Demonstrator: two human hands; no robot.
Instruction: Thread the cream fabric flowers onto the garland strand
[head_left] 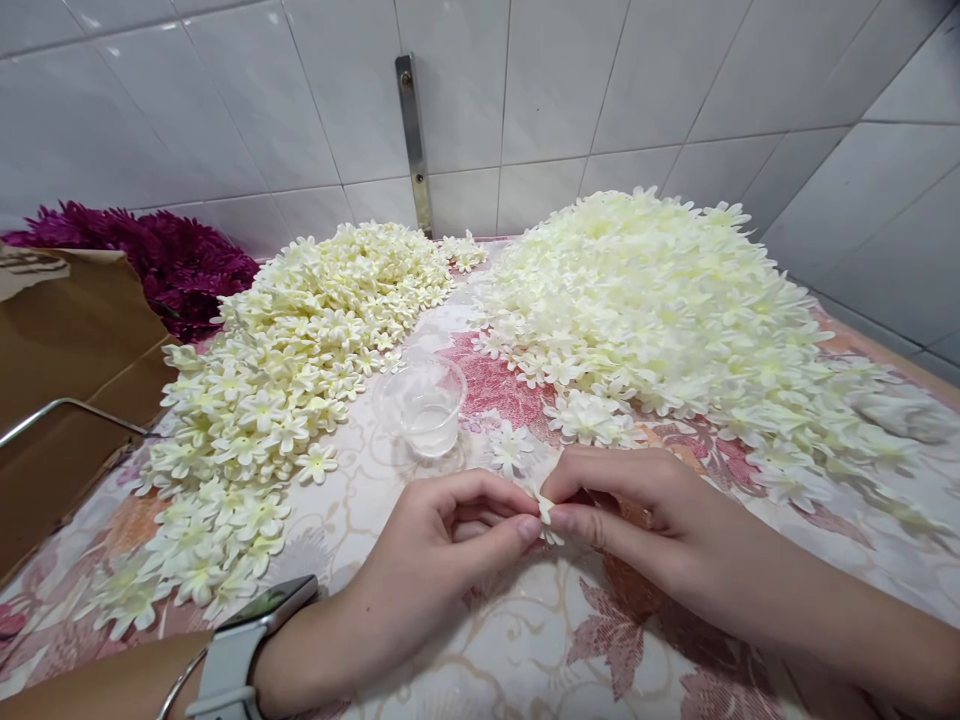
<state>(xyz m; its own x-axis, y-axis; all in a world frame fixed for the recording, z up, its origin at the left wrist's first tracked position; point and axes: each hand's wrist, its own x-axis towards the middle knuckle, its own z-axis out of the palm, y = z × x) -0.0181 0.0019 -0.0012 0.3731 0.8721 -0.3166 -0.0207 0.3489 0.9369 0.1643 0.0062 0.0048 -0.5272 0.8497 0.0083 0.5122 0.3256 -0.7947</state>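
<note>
Head view: two bare hands meet over a flowered tablecloth (525, 650), fingertips nearly together.
Left hand (427, 540): thumb and forefinger pinched on one edge of a small white flower (547, 514); the other fingers curl behind.
Right hand (667, 530): thumb and forefinger pinched on the opposite edge of that flower, the other fingers folded inward.
Held flower: between the two sets of fingertips, partly hidden by them.
Loose flower (512, 447): on the cloth, just beyond the left fingertips.
Plastic cup (431, 415): clear, beyond the left hand and near it.
Cream flower pile (300, 350): left of the left hand and beyond it.
White flower pile (652, 300): beyond the right hand, spreading to its right.
Watch (262, 610): on the left wrist, just behind the hand.
</note>
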